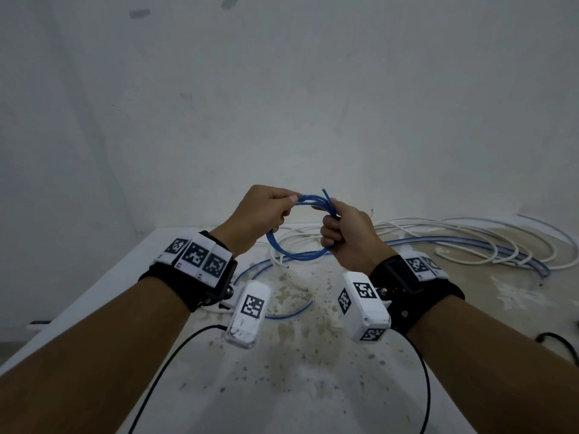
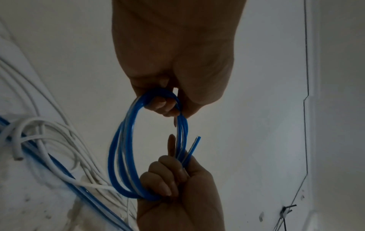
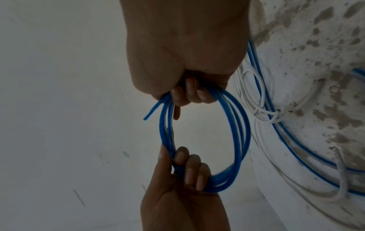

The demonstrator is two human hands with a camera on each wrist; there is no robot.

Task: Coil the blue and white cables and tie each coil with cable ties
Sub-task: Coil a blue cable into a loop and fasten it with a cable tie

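Observation:
A blue cable coil [image 1: 293, 252] of several loops hangs in the air between both hands, above the table. My left hand [image 1: 275, 208] grips the coil's left side, fingers curled through the loops [image 2: 164, 106]. My right hand [image 1: 336, 225] grips the right side in a fist [image 3: 187, 93], and the cable's free end [image 3: 150, 112] sticks out past its thumb. The rest of the blue cable [image 1: 445, 242] trails from the coil across the table to the right. The white cable [image 1: 476, 228] lies in loose loops on the table, tangled with the blue one [image 2: 59, 140].
The white table [image 1: 313, 371] has a stained, speckled top, and its left edge [image 1: 94, 296] runs diagonally. A bare wall [image 1: 282, 104] stands close behind. Black cords [image 1: 163, 371] from the wrist cameras hang over the near part of the table.

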